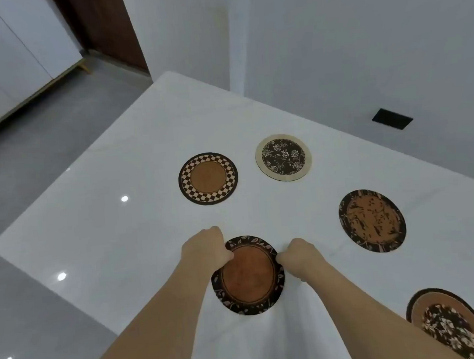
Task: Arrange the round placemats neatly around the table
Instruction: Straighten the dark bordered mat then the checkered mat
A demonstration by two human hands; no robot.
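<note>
Several round placemats lie on a white table (132,147). The nearest one, a brown placemat with a dark leaf border (248,275), lies flat between my hands. My left hand (205,248) grips its upper left rim and my right hand (298,255) pinches its upper right rim. A checkered-border placemat (208,178) sits farther back, and a cream-rimmed dark floral placemat (283,157) is to its right. A brown placemat with dark branches (372,221) lies at the right. A tan placemat with a dark floral centre (448,325) is at the lower right, partly cut off.
The table's far edge meets a white wall with a black socket plate (392,118). Grey tiled floor (20,180) lies left of the table, with white cabinets (11,55) and a dark wooden door (101,23) beyond.
</note>
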